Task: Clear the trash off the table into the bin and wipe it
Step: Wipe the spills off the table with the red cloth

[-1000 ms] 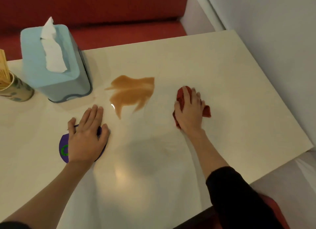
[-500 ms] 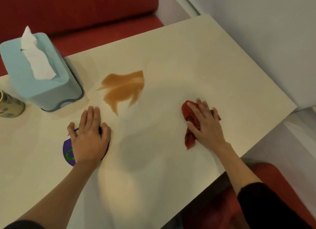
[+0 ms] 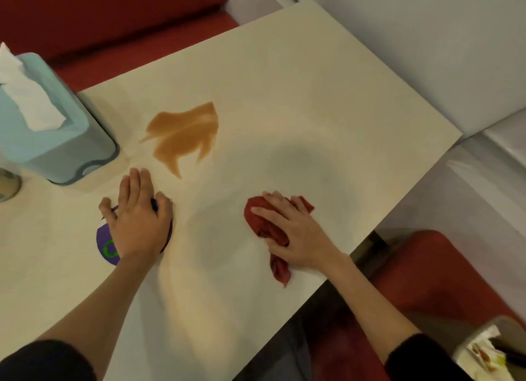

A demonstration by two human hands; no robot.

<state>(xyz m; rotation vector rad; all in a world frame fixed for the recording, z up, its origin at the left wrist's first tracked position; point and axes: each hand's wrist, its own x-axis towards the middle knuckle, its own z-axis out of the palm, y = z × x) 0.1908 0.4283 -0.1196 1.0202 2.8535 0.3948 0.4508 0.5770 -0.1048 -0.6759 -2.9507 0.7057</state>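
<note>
Head view: at the lower right corner of the frame, beyond the table's near edge, a bin [image 3: 466, 352] is partly seen, with crumpled white paper and other scraps inside. On the table [image 3: 313, 96], near its right-hand near edge, the right hand [image 3: 293, 232] is laid palm down, fingers spread and pointing toward the far left, pressing on a red cloth [image 3: 263, 224]. The cloth is bunched under the palm rather than gripped in a fist; its long axis runs from the near edge toward the far side, with a twisted tail sticking out toward the near edge. The left hand [image 3: 136, 221] is laid flat, fingers together and pointing away, on a purple disc with a green ring [image 3: 106, 245]; nothing is clasped. Between and beyond the 2 hands, toward the table's middle, a brown spill [image 3: 185, 133] is spread. At the left edge a light blue tissue box [image 3: 54, 141] stands upright with 1 white tissue [image 3: 25, 102] drawn up from its top. Beside it, at the frame edge, a cup [image 3: 7, 184] is barely seen.
</note>
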